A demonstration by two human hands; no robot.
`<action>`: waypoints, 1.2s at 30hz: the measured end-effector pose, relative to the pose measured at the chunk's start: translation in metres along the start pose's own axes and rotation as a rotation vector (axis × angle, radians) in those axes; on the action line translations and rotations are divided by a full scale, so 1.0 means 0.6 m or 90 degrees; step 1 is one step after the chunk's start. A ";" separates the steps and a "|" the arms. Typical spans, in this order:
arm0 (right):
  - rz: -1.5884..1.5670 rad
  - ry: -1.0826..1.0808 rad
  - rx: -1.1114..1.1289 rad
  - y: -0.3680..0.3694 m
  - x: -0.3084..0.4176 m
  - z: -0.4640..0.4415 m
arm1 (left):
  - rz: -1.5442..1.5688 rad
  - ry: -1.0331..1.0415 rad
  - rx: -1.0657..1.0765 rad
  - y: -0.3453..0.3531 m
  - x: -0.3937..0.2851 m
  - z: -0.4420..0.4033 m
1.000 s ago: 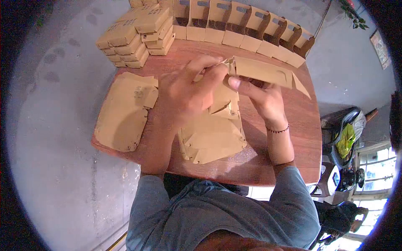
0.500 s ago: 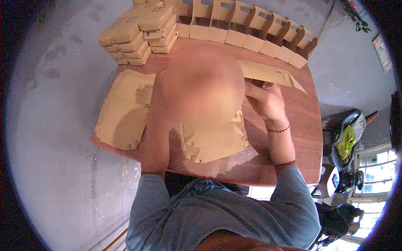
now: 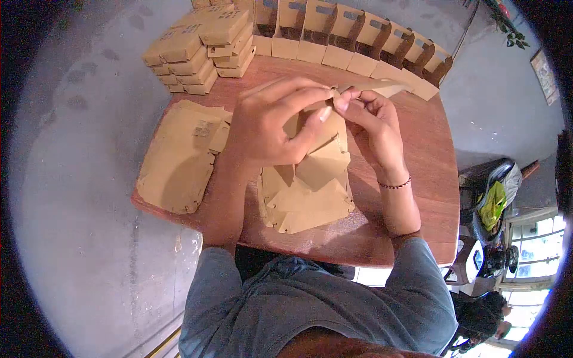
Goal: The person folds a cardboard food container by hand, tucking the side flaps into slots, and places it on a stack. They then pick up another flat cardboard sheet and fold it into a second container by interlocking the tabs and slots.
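Above the table (image 3: 430, 173), cardboard (image 3: 371, 86) sits pinched in right-hand fingers (image 3: 356, 113).

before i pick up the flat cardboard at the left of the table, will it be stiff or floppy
The flat cardboard is probably fairly stiff, as its broad surface looks smooth. The flap jutting from its right side might bend. Lying flat, it's unlikely to roll or tip.

Scuffed grey room, super bright window (image 3: 537, 243) off right of the hands (image 3: 268, 122)
Reddish-brown wooden bench (image 3: 430, 191) under them, patchy grey wall (image 3: 89, 179) over to their left, framed picture (image 3: 543, 74) hung up way out right. Also out that way: a dark chair (image 3: 468, 179) with a yellow-green bag (image 3: 492, 203) on it, and daylight totally blowing out the panes.
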State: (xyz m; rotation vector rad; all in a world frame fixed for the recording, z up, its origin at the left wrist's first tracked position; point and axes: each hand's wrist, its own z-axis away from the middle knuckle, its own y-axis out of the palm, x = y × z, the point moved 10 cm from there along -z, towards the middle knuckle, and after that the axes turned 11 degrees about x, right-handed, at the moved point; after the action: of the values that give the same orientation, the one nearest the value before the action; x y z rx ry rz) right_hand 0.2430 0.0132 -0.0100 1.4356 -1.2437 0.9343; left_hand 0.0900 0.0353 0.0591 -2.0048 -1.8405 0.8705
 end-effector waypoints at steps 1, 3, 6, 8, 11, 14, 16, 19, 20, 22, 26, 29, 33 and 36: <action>-0.023 -0.001 0.006 -0.002 -0.004 -0.004 | 0.000 0.001 -0.001 -0.002 -0.004 -0.002; -0.044 -0.004 0.011 -0.004 -0.005 -0.007 | 0.089 -0.038 0.051 0.006 0.002 -0.008; -0.028 -0.011 -0.011 -0.010 -0.001 -0.007 | 0.044 0.019 0.041 0.008 -0.005 -0.013; -0.090 -0.030 -0.012 -0.010 0.002 -0.006 | 0.021 0.041 0.056 0.008 -0.017 -0.018; -0.099 -0.053 -0.036 -0.021 0.010 -0.005 | 0.010 0.055 0.066 0.024 -0.029 -0.022; -0.118 -0.043 -0.030 -0.020 0.014 -0.003 | 0.034 0.053 0.027 0.043 -0.026 -0.017; -0.144 -0.062 -0.042 -0.019 0.012 -0.003 | 0.048 0.058 -0.005 0.047 -0.019 -0.011; -0.175 -0.068 -0.051 -0.013 0.014 -0.001 | -0.011 0.110 -0.044 0.049 -0.023 -0.004; -0.180 -0.056 -0.046 -0.009 0.013 -0.001 | -0.025 0.124 -0.056 0.048 -0.025 -0.001; -0.211 -0.052 -0.058 -0.005 0.010 0.001 | -0.039 0.139 -0.068 0.043 -0.031 -0.001; -0.201 -0.031 -0.073 -0.012 0.000 0.003 | -0.071 0.154 -0.060 0.041 -0.044 0.001; -0.174 -0.043 -0.080 -0.014 0.004 0.004 | -0.069 0.166 -0.067 0.043 -0.048 -0.001; -0.080 -0.055 -0.155 -0.029 0.019 0.010 | 0.077 0.146 -0.048 0.027 -0.024 -0.010; -0.021 -0.100 -0.089 -0.021 0.032 0.007 | 0.454 -0.117 -0.160 0.044 0.051 0.008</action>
State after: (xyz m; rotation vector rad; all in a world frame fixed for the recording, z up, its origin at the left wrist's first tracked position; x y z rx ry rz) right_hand 0.2586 0.0049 0.0051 1.4350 -1.3688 0.7086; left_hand 0.1083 0.0600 0.0326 -2.9042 -1.3524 1.0617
